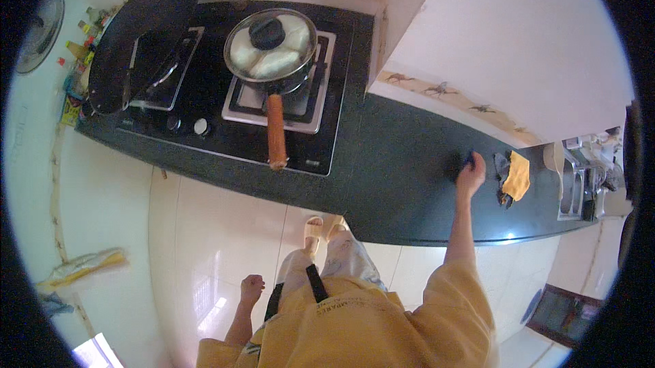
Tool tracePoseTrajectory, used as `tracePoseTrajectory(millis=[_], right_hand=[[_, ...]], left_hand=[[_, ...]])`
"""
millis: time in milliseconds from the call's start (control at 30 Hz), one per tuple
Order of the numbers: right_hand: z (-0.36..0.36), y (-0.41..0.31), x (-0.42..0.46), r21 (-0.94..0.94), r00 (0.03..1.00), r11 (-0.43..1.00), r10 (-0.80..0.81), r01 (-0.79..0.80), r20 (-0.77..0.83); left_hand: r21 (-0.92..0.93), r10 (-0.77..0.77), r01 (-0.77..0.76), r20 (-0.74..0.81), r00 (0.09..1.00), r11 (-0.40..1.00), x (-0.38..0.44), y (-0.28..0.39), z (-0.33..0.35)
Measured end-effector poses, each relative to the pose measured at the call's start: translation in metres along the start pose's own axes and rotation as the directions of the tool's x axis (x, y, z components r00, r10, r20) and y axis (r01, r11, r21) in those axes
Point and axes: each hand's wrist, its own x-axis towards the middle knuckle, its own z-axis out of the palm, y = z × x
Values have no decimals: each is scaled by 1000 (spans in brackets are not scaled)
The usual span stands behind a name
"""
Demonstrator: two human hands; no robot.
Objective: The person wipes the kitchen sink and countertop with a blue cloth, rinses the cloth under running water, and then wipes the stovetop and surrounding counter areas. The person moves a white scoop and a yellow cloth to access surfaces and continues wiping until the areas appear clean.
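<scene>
My right hand [472, 173] is over the dark countertop [404, 163], its fingers closed on a small dark item [466, 159] that looks like a cloth or sponge; its exact kind is unclear. Just right of that hand lie a yellow cloth [517, 176] and a dark cloth [501, 166]. My left hand [252, 288] hangs low beside my body, away from the counter, with curled fingers and nothing visible in it. On the right burner stands a saucepan with a glass lid [291, 56] and a wooden handle [276, 132] pointing towards me; pale pieces show through the lid.
A large black wok [148, 40] leans over the left burner. Bottles [79, 51] stand against the left wall. At the far right is a steel sink [570, 194] with items around it. A white wall corner [376, 81] juts in behind the counter.
</scene>
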Motion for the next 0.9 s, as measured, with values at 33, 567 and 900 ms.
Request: tracePoseTrajectory(millis=[33, 567, 900], right_hand=[[-3, -53, -15, 47, 993, 997, -68, 64, 96], [-5, -166, -208, 198, 788, 950, -310, 241, 532], [-86, 50, -145, 143, 965, 964, 201, -225, 168]], left_hand=[[-10, -11, 11, 14, 1000, 1000, -2, -13, -4], [161, 28, -44, 99, 995, 986, 39, -11, -41], [345, 242, -431, 472, 848, 834, 25, 112, 27]])
